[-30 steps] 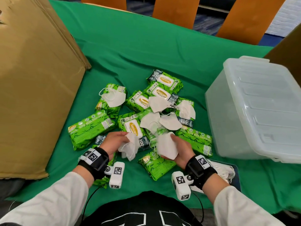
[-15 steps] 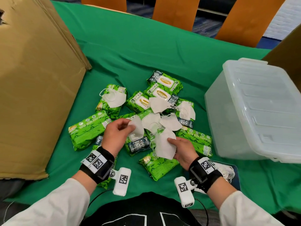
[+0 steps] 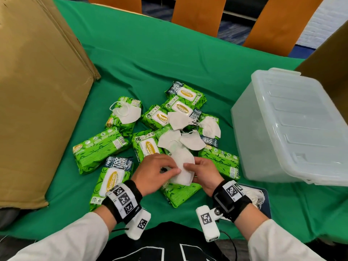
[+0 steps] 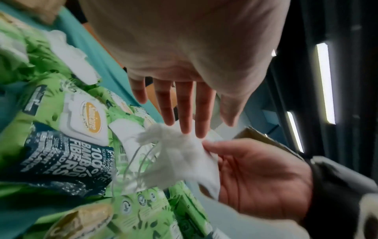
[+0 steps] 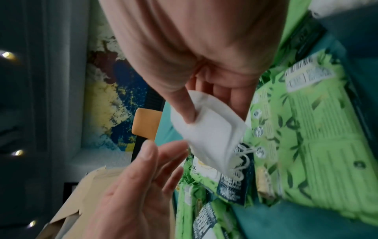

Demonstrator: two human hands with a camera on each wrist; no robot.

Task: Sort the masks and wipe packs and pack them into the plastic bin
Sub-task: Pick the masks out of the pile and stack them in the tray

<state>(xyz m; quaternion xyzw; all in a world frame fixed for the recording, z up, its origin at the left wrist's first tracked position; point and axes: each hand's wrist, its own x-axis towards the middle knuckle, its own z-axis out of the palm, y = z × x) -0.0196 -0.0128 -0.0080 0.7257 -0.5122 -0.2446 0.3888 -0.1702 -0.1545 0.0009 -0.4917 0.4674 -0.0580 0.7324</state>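
Both hands have closed in over the pile of wipe packs (image 3: pixel 101 149) on the green table (image 3: pixel 169 59), beside the plastic bin (image 3: pixel 290 129). Left hand (image 3: pixel 154 172), fingers straight, touches the white mask (image 3: pixel 183 166). Right hand (image 3: pixel 205 174) pinches that mask under its thumb.
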